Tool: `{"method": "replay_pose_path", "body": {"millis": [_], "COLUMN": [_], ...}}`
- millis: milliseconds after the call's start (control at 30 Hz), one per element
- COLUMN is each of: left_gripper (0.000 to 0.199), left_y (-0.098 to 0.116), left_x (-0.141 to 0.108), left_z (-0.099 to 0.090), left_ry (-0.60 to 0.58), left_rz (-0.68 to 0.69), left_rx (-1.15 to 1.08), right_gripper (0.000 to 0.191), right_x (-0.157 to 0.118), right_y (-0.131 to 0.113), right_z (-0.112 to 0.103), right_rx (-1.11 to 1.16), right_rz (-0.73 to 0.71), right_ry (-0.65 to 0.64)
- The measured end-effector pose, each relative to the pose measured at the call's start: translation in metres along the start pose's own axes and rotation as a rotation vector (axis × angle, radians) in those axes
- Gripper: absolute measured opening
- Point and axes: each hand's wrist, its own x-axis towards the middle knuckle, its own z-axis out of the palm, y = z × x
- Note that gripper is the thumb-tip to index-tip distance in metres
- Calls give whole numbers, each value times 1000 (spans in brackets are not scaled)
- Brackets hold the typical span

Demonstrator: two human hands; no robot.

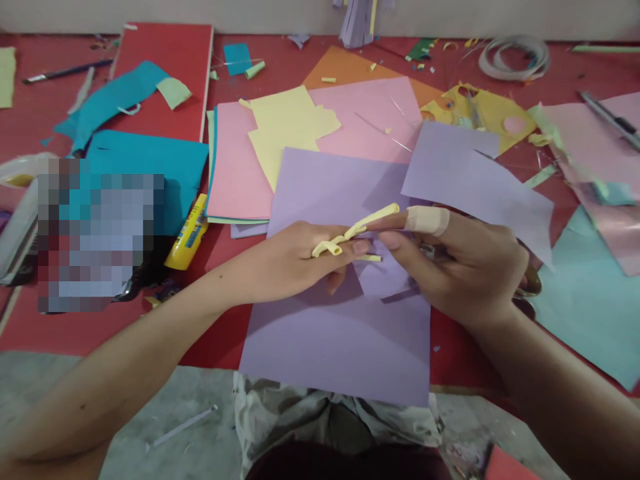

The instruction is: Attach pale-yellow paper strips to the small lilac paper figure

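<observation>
Pinching rolled yellow paper strips (329, 247) in left hand (287, 263), above purple sheet (340, 347) — likely to steady the twist. Laying index finger of right hand (465, 267) along upper end, apparently to guide it — cannot tell whether pinched against thumb.

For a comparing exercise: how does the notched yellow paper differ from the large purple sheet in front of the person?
The notched yellow paper has a jagged outline; the large purple sheet shows straight edges. The yellow paper is clearly smaller than the purple sheet. The yellow paper lies farther back, while the purple sheet reaches the near table edge. Both look flat and plain.
</observation>
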Motion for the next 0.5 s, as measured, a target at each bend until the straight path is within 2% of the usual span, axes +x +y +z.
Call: {"method": "replay_pose_path", "body": {"millis": [233, 300, 367, 433, 500], "left_gripper": [43, 43, 41, 38, 35], "left_y": [-5, -5, -4, -2, -1], "left_x": [2, 2, 2, 2, 1], "left_z": [1, 2, 2, 0, -1], "left_ry": [21, 125, 304, 473, 528], "left_rz": [-10, 0, 10, 28, 48], "left_rx": [-123, -126, -90, 4, 127], "right_gripper": [14, 14, 17, 26, 35], "right_x": [2, 3, 3, 4, 5], "right_y": [-5, -5, -3, -1, 1], "right_z": [-2, -2, -2, -2, -1], "right_rx": [106, 178, 291, 432, 544], "right_rz": [95, 163, 270, 380, 430], "right_ry": [9, 11, -40, -160, -297]}}
